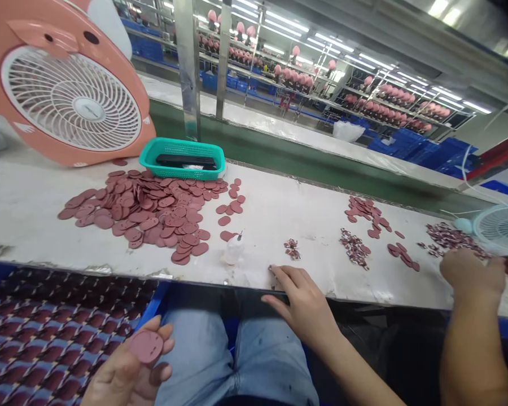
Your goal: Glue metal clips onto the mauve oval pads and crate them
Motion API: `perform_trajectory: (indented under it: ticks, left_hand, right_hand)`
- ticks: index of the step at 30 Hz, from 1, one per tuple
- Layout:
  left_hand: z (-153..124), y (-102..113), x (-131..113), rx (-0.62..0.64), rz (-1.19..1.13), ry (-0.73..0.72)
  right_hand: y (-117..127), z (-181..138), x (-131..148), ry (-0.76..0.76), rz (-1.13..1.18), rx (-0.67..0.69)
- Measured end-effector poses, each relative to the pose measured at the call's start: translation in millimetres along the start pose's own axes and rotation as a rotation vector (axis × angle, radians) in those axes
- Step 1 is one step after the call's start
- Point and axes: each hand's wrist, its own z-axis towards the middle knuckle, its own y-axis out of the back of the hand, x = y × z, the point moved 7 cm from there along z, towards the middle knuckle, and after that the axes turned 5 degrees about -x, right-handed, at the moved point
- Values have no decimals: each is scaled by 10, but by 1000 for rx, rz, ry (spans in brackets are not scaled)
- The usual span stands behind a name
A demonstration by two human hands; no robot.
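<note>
My left hand (129, 366) is low at the front, over my lap, with its fingers closed on a dark red oval disc (146, 345). My right hand (302, 301) rests on the near edge of the white worktable (279, 220), fingers stretched out and holding nothing. Its fingertips lie close to a small white glue bottle (232, 250) and a little cluster of small dark red parts (292, 248). A big pile of the same red discs (152, 214) lies on the table to the left.
A pink pig-shaped fan (68, 96) and a teal basket (182, 158) stand at the back left. A blue bin of stacked discs (59, 332) sits lower left. Another person's hand (469, 276) works at the right among more discs and small parts, beside a small fan (502, 228).
</note>
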Motion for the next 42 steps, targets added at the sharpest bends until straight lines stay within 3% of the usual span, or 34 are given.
perform_trajectory:
  ticks: [3, 6, 11, 13, 16, 22, 42]
  left_hand:
    - [-213, -242, -39, -8, -45, -7]
    - [-400, -355, -39, -69, -21, 19]
    - [-587, -435, 1, -48, 44, 138]
    - [-625, -440, -3, -26, 49, 160]
    - [-658, -440, -20, 16, 58, 166]
    - [-681, -455, -76, 126, 44, 132]
    - [-638, -383, -32, 119, 23, 208]
  right_hand:
    - [81, -153, 79, 18, 65, -1]
    - [165, -170, 171, -37, 205, -2]
    - [-47, -67, 535, -454, 1137, 273]
    - [-99, 19, 788, -454, 1309, 355]
    - [-101, 165, 1042, -337, 1284, 349]
    - [-64, 289, 1257, -112, 1031, 338]
    - [100, 446, 1528, 309, 749, 435]
